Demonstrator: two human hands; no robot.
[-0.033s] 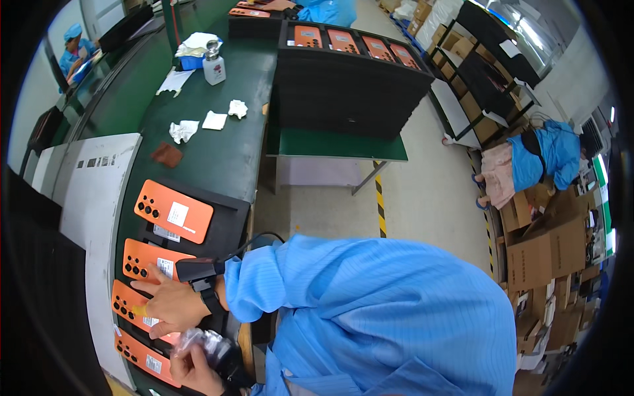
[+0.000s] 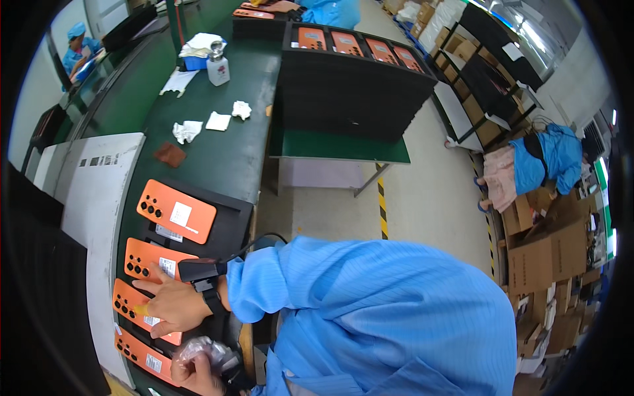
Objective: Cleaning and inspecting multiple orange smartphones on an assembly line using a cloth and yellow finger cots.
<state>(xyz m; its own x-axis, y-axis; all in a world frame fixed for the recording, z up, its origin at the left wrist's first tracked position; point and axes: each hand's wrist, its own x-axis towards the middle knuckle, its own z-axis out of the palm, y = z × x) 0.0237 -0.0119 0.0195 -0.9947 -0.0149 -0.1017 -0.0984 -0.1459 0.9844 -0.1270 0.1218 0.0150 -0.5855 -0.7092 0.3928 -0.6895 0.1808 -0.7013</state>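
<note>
A black tray (image 2: 228, 228) at the near end of the green bench holds several orange phone back covers with white stickers. My right hand (image 2: 173, 305) lies flat, fingers spread, on the third orange cover (image 2: 127, 305). It has a yellow finger cot on one fingertip and a black device (image 2: 198, 269) strapped at the wrist. My left hand (image 2: 198, 375) is at the lower edge, closed around a crumpled wad of clear plastic film (image 2: 208, 351), beside the nearest orange cover (image 2: 142, 356). The farthest cover (image 2: 176, 211) lies apart from both hands.
On the green bench (image 2: 218, 152) lie white crumpled wipes (image 2: 187, 130), a brown pad (image 2: 170, 154) and a pump bottle (image 2: 217, 68). A tall stack of black trays (image 2: 350, 92) topped with orange covers stands right of it. Other people work at the far left and right. Cardboard boxes (image 2: 548, 257) stand at the right.
</note>
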